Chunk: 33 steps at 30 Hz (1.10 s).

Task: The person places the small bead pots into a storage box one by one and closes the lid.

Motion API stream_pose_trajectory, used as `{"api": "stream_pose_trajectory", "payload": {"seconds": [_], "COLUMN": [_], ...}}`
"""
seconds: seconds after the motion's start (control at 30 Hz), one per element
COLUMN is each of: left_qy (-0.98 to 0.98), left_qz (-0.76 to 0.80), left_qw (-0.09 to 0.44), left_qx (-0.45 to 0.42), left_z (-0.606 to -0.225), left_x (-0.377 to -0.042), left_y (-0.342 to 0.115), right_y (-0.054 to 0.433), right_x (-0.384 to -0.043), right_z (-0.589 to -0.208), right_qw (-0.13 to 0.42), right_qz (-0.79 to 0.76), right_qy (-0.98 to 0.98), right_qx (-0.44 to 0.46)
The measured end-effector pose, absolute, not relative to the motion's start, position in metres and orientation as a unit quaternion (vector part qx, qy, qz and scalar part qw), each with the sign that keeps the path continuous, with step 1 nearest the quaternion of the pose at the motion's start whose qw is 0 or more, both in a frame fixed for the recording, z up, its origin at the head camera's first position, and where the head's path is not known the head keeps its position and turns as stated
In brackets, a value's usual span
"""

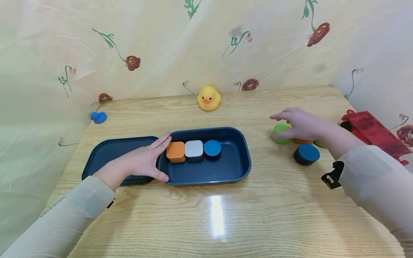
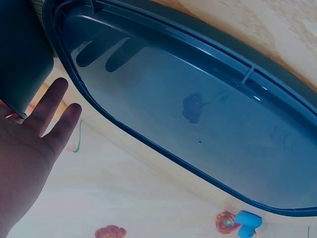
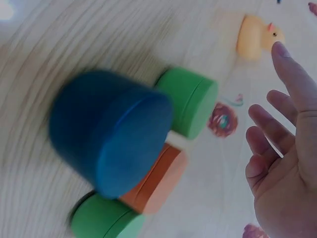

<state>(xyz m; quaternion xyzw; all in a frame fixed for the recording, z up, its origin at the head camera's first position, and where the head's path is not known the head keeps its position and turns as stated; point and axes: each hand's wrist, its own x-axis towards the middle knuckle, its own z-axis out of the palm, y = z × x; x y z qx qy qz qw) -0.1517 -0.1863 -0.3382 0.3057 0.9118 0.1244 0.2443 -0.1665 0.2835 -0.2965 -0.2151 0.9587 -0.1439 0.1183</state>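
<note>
A dark blue box (image 1: 206, 175) holds an orange block (image 1: 175, 151), a white-topped block (image 1: 194, 149) and a blue round block (image 1: 212, 148) in a row. My left hand (image 1: 146, 157) rests at its left end, thumb and fingers spread along the rim. Under that arm lies a dark tray-like lid (image 2: 198, 134), beside the box. My right hand (image 1: 303, 124) hovers with parted fingers over a green round block (image 3: 188, 101) and holds nothing. Near it stand a larger blue round block (image 3: 109, 134), an orange block (image 3: 156, 181) and another green block (image 3: 106, 218).
A yellow rubber duck (image 1: 209, 99) sits at the back of the wooden table (image 1: 180, 222), and a small blue duck (image 1: 98, 117) at the back left. On the right lies a red toy vehicle (image 1: 375, 132). Flower-patterned cloth (image 1: 167, 46) hangs behind.
</note>
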Motion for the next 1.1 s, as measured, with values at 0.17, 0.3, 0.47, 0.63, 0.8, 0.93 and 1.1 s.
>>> {"api": "stream_pose_trajectory", "payload": {"seconds": [0.17,0.3,0.47,0.63,0.8,0.93,1.1], "left_qy": [0.911,0.911,0.911,0.912,0.911,0.912,0.912], "left_qz": [0.124,0.123,0.126,0.129,0.131,0.129,0.129], "left_qw": [0.248,0.250,0.254,0.257,0.257,0.254,0.254], "left_qx": [0.307,0.305,0.299,0.294,0.295,0.296,0.296], "left_z": [-0.340,-0.340,-0.340,-0.339,-0.339,-0.339,-0.338], "left_x": [-0.153,-0.152,-0.151,-0.151,-0.151,-0.151,-0.151], "left_y": [-0.187,-0.187,-0.187,-0.186,-0.186,-0.186,-0.186], "right_y": [0.297,0.303,0.309,0.311,0.310,0.310,0.306], "right_x": [-0.165,-0.165,-0.167,-0.169,-0.170,-0.170,-0.171], "right_z": [-0.305,-0.310,-0.318,-0.323,-0.327,-0.332,-0.337], "right_qw": [0.124,0.122,0.117,0.113,0.112,0.107,0.088], "right_qz": [-0.114,-0.100,-0.097,-0.098,-0.085,-0.083,-0.082], "right_qy": [0.964,0.967,0.967,0.967,0.969,0.970,0.973], "right_qx": [-0.205,-0.201,-0.204,-0.204,-0.204,-0.201,-0.199]}}
